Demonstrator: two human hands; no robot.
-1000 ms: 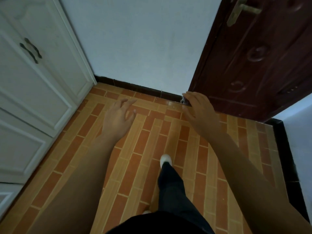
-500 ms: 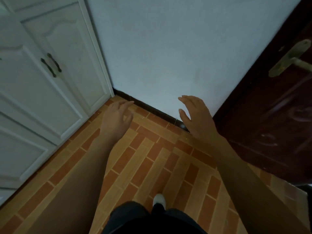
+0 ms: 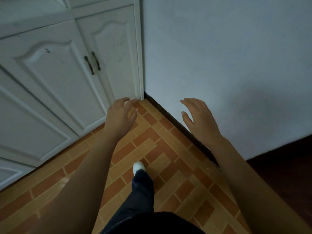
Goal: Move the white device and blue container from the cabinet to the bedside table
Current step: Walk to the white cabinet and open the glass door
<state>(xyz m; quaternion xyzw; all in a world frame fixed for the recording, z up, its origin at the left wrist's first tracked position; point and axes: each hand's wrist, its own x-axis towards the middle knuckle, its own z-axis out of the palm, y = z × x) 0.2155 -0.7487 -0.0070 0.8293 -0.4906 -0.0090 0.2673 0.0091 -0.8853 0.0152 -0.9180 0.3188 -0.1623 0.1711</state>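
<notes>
Cabinet (image 3: 70,78) doors are shut, so neither white device nor blue container is visible; nothing is moved yet. Nearest, a foot (image 3: 138,167) steps on the tiled floor (image 3: 152,149); beyond, left hand (image 3: 120,115) and right hand (image 3: 199,117) hang spread and empty, the left near the cabinet's lower corner.

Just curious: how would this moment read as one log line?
left hand: open, empty | right hand: open, empty | cabinet doors: closed | device, container: not visible

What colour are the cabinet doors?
White, with dark metal handles; the cabinet doors show clearly in the head view.
</notes>
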